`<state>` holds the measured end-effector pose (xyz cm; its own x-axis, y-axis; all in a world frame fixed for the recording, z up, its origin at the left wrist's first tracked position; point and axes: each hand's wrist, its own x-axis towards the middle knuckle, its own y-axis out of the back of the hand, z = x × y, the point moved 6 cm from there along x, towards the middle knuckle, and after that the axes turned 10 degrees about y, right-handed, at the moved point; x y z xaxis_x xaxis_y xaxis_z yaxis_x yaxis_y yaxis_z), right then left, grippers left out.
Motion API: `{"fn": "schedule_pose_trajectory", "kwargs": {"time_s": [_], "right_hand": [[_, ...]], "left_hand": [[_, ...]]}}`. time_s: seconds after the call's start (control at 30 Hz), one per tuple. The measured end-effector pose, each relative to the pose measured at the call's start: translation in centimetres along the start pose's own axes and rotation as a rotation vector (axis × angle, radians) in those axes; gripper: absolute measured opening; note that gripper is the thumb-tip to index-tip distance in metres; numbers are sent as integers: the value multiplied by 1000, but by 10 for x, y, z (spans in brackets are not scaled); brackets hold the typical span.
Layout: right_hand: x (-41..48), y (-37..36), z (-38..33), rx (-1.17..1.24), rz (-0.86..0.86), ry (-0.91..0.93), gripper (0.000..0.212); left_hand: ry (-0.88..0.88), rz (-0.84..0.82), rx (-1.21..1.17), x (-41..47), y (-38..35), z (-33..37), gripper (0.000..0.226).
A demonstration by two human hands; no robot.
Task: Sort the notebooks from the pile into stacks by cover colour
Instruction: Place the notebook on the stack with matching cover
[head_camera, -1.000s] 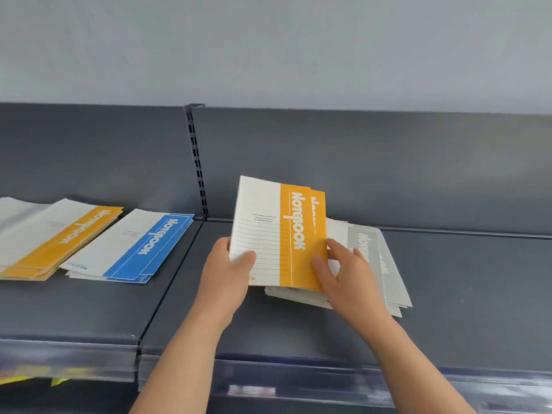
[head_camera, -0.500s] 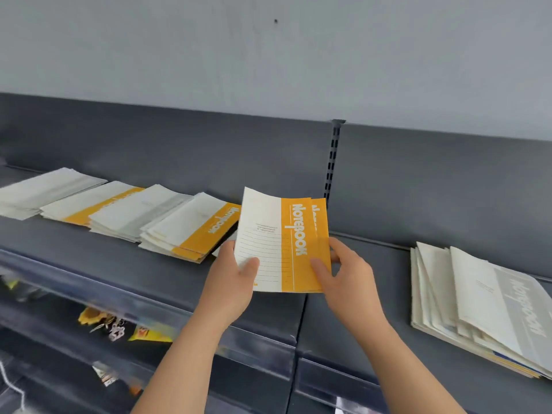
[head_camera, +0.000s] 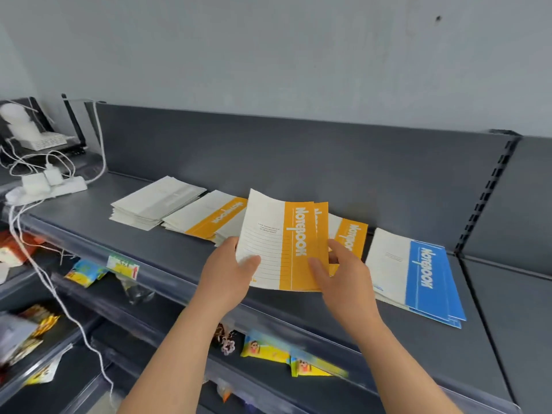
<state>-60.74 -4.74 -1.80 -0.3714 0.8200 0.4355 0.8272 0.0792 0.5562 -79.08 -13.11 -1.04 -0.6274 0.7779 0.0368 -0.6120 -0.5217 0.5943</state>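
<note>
Two orange-and-white notebooks [head_camera: 286, 243] are held together, tilted up over the dark shelf [head_camera: 167, 258]. My left hand [head_camera: 230, 273] grips their lower left corner, thumb on the cover. My right hand [head_camera: 340, 279] pinches the lower right edge. Behind them lie sorted stacks: a white stack [head_camera: 155, 204] at the left, an orange stack [head_camera: 209, 219] beside it, another orange stack [head_camera: 349, 234] partly hidden behind the held notebooks, and a blue stack [head_camera: 418, 276] at the right.
A white power strip with plugs and cables [head_camera: 50, 183] sits at the shelf's left end; a white cord [head_camera: 59, 297] hangs down. Lower shelves hold snack packets [head_camera: 268, 351]. An upright slotted post [head_camera: 484, 195] divides the shelf at the right.
My view has swung left along the shelf with the orange notebooks carried in both hands. The mixed pile at the right has left the view; the sorted stacks now lie behind my hands.
</note>
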Motion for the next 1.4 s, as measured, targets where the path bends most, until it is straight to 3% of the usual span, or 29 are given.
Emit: {"fn": "schedule_pose_trajectory", "kwargs": {"time_s": [0.5,0.77,0.97,1.2,1.37,1.4], "right_hand": [[101,-126,-32,-1,-43,103,19],[139,-185,-47,-29,-49,44,13],[159,-222,-51,-135,-26,-88,23],[163,-242,-49,-341,-85,-160,21],[160,-245,-46,-360,-102,-150,12],[159,-246,-46,-370,-111,-146,18]], "left_hand": [[-1,156,-35,115,65,-57,28],[6,102,-6,184,92,-86,30],[-47,-16,65,233,103,-101,34],[-85,-102,208,264,97,-120,32],[-82,-78,337,266,90,-127,34],[-89,-70,348,265,89,-127,36]]}}
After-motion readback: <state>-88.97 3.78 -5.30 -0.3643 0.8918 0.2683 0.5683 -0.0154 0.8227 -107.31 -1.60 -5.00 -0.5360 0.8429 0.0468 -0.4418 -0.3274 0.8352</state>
